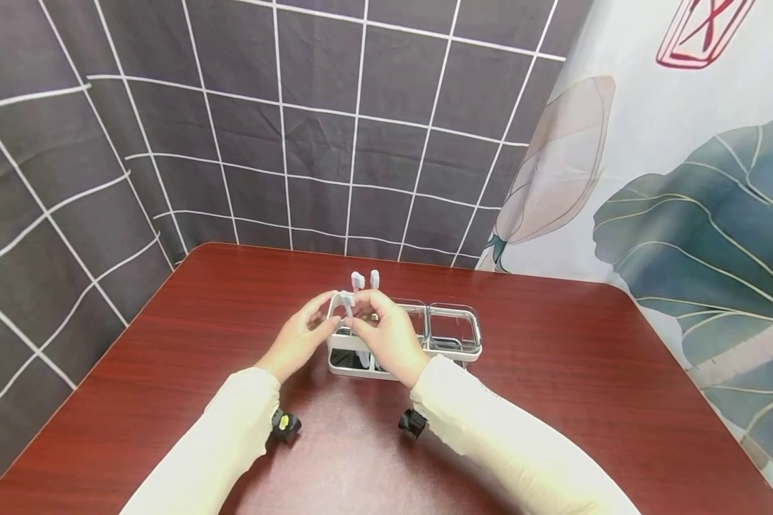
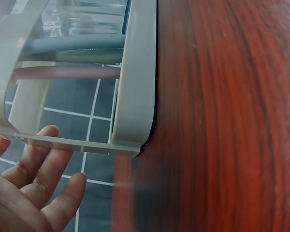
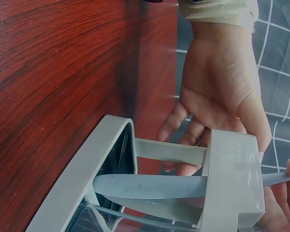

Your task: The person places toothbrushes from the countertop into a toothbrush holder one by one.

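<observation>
A toothbrush [image 1: 346,304] is pinched near its head by the fingers of the right hand [image 1: 386,336], its handle already down in the leftmost compartment of the holder [image 1: 454,348], which stands mid-surface [image 1: 554,400]. The left hand [image 1: 299,337] is held at the holder's 9 o'clock end, fingers relaxed and straight, gripping nothing. Two more brush heads [image 1: 363,279] are seen upright at 12 o'clock of the held one. A risk is judged here: the light holder could be tipped or slid toward 9 o'clock if the brush is pushed sideways, and the neighbouring brushes could be knocked askew by the knuckles.
</observation>
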The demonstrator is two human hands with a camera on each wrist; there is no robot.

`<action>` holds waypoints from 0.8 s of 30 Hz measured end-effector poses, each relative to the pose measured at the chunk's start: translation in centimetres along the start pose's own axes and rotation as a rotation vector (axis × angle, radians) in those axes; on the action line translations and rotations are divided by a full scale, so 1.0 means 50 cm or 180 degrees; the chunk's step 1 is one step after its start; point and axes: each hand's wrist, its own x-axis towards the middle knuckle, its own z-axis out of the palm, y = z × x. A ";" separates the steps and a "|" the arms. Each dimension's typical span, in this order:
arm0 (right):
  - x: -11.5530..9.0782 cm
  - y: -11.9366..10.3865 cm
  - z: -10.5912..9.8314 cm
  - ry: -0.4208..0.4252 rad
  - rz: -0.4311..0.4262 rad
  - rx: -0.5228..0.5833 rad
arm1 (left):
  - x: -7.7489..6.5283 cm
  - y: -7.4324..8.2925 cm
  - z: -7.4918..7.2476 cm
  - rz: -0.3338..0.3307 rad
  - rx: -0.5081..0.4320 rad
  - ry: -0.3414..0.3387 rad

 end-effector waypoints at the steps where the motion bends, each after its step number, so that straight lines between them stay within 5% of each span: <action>1: 0.000 0.000 0.000 -0.0001 -0.0011 -0.0018 | 0.001 0.000 0.001 0.0007 -0.0011 -0.0011; 14: -0.003 0.002 -0.020 -0.0082 -0.0017 -0.0083 | 0.012 0.000 0.006 -0.0141 -0.0104 -0.0021; 19: -0.022 0.016 -0.075 -0.0042 -0.0337 -0.0716 | 0.008 -0.006 0.006 -0.0222 -0.0111 0.0031; 24: -0.044 0.039 -0.172 0.0096 -0.0528 -0.1518 | -0.002 -0.007 -0.012 -0.0216 0.0112 0.0098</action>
